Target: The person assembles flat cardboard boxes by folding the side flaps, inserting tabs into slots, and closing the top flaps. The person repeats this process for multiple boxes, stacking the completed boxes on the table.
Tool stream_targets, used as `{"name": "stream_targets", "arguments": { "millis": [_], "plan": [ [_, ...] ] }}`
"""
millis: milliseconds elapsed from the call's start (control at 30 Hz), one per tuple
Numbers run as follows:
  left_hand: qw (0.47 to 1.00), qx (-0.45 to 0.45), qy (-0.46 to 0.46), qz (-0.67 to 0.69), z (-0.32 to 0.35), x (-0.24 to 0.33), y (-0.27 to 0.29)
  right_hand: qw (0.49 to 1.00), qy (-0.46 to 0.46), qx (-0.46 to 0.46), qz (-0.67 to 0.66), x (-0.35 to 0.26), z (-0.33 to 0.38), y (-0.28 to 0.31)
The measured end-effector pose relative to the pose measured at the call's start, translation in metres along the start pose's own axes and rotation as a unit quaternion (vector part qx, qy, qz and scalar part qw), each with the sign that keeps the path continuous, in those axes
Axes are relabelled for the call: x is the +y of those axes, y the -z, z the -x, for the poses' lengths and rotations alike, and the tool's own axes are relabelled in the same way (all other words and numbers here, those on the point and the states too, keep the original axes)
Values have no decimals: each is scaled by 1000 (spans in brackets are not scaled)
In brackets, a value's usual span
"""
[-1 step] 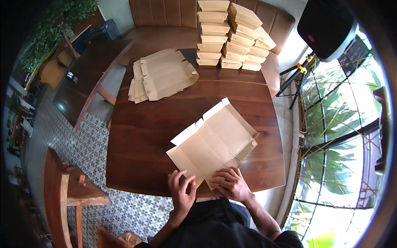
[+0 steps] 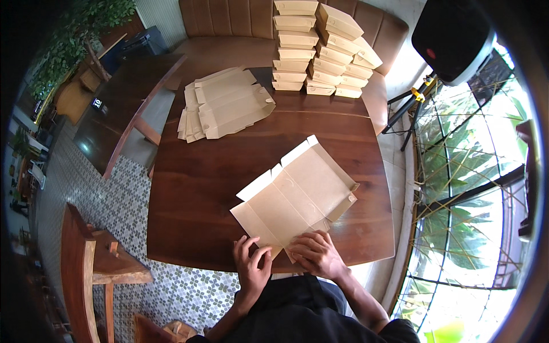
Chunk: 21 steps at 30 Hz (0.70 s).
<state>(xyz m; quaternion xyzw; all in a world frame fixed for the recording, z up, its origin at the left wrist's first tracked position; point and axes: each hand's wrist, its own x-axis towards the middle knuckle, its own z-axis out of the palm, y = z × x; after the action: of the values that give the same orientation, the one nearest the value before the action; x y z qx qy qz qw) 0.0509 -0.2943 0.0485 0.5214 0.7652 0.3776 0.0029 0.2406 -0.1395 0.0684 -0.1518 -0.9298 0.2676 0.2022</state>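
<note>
**At the near table edge: both hands on the flat box blank's closest corner**

At the near edge of the dark brown wooden table (image 2: pixel 217 188), I saw the flat tan cardboard box blank (image 2: pixel 300 194) lying unfolded, its long axis running diagonally from the person's near left up to the far right. It sat directly ahead of both hands, with its nearest corner right at the fingertips.

The left hand (image 2: pixel 253 268) rested at the table edge, fingers spread and curled, tips touching the blank's near-left flap. I could not tell if it pinched the card or only pressed it. The right hand (image 2: pixel 315 254) lay flat over the near corner, fingers bent down on the card, pressing rather than gripping as far as I could judge. The two hands sat close together, almost touching, right hand slightly further onto the blank, so it was the nearer one to the body of the sheet.

The far-right end flaps of the blank stood partly raised. Well apart, at far left, lay a loose pile of flat tan blanks (image 2: pixel 226 103); at the far edge stood stacks of folded tan cardboard boxes (image 2: pixel 317 48), next to a brown padded bench (image 2: pixel 229 17).
</note>
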Motion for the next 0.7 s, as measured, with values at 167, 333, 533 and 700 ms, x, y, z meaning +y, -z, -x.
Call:
{"name": "stream_targets", "arguments": {
  "millis": [167,333,533,700],
  "plan": [
    [998,-8,67,21,6,-2,-1,995,-28,-84,53,-25,-9,-23],
    [997,-10,69,24,4,3,3,976,-149,-65,148,-36,-3,-33],
    [996,-14,79,-43,-5,11,-1,980,-109,-105,129,-35,0,-33],
    [997,3,66,-42,-6,11,-5,978,-103,-100,148,-26,4,-23]
  ]
}}
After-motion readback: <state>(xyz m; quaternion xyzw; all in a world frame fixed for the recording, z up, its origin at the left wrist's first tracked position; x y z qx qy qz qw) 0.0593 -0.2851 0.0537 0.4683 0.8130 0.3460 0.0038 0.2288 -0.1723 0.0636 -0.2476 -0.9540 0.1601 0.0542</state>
